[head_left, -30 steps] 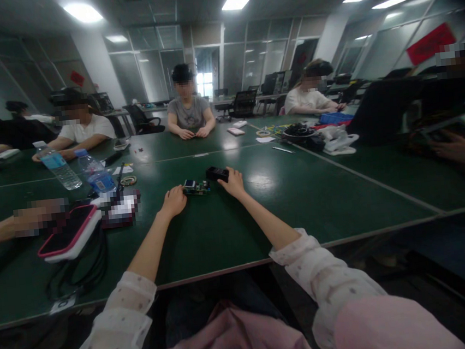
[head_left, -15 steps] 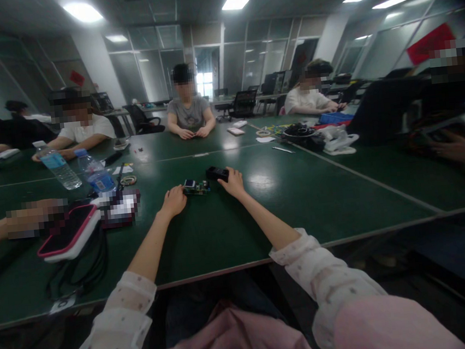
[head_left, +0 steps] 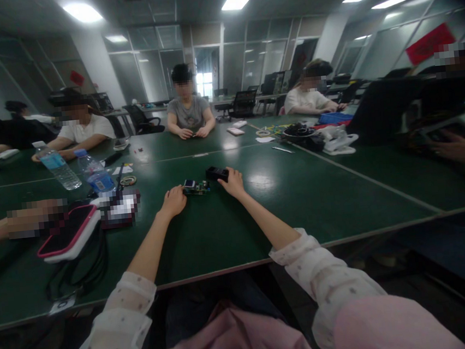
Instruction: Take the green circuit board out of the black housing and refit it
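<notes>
My left hand is closed on the left end of a green circuit board, which carries a small screen and other parts. In my right hand is the right end of a small black casing, my thumb at its near side and the fingers behind it. Board and casing are apart, with a narrow gap between them, close to the surface of the green table. The fingertips of both hands are partly hidden.
To the left are two water bottles, a phone in a pink-edged case with black cords, and another person's hand. A pen, black cables and a white device lie at the right. Several people sit around.
</notes>
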The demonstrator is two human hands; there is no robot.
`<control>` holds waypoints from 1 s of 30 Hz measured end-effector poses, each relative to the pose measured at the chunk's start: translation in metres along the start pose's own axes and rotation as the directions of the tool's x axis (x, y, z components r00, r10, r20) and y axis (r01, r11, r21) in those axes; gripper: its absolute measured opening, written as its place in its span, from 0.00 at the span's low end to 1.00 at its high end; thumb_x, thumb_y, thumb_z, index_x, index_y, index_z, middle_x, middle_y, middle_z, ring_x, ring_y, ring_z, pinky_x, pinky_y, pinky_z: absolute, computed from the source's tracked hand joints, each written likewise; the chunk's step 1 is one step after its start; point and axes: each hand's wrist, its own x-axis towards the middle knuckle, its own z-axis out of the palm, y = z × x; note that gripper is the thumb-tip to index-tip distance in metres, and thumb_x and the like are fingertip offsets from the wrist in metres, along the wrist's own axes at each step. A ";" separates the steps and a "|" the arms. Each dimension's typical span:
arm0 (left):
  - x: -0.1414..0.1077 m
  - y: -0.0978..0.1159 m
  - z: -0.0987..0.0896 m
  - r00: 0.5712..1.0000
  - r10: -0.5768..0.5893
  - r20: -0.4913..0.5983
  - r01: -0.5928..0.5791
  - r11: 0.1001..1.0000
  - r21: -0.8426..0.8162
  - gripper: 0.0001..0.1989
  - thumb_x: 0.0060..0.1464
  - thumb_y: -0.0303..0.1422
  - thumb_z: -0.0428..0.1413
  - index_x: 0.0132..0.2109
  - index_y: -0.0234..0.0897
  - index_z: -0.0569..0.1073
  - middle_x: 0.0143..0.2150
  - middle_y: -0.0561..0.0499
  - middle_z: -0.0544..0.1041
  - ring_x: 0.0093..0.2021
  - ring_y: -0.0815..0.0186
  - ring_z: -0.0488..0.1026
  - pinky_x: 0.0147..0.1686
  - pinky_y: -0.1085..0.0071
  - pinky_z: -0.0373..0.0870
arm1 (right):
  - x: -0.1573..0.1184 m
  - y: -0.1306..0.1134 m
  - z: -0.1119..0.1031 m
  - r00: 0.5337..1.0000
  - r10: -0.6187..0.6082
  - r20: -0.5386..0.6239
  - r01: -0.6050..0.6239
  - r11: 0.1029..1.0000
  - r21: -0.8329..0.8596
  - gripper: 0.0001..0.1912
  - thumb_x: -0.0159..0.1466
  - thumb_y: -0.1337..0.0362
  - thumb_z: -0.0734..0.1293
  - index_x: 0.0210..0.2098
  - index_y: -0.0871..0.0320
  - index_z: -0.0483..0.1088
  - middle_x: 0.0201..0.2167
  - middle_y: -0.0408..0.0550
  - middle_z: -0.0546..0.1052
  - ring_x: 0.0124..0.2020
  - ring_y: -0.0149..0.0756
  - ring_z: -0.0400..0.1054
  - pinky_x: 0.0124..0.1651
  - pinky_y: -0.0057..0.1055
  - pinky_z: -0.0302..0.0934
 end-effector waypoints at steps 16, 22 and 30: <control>0.000 -0.002 0.003 1.000 0.003 0.002 -0.003 1.000 0.014 0.23 0.62 0.30 0.41 0.62 0.31 0.61 0.65 0.40 0.61 0.65 0.56 0.56 0.63 0.55 0.53 | 0.001 0.001 0.001 1.000 -0.003 0.005 0.003 1.000 -0.019 0.32 0.57 0.62 0.69 0.58 0.60 0.57 0.51 0.60 0.67 0.52 0.53 0.61 0.52 0.47 0.59; 0.002 -0.003 0.004 1.000 -0.002 -0.001 0.002 1.000 0.008 0.23 0.62 0.31 0.41 0.63 0.31 0.60 0.65 0.40 0.61 0.66 0.56 0.56 0.63 0.56 0.52 | 0.000 -0.001 -0.002 1.000 0.008 -0.001 -0.009 1.000 -0.016 0.30 0.57 0.61 0.70 0.56 0.59 0.59 0.50 0.60 0.69 0.52 0.52 0.62 0.51 0.47 0.60; 0.002 -0.004 0.005 1.000 0.013 -0.005 -0.013 1.000 0.009 0.23 0.62 0.31 0.41 0.62 0.31 0.61 0.66 0.40 0.61 0.66 0.56 0.56 0.63 0.57 0.53 | -0.002 -0.005 -0.004 0.998 -0.054 0.031 0.054 0.999 0.007 0.27 0.58 0.63 0.69 0.55 0.61 0.60 0.51 0.58 0.70 0.52 0.50 0.63 0.52 0.45 0.61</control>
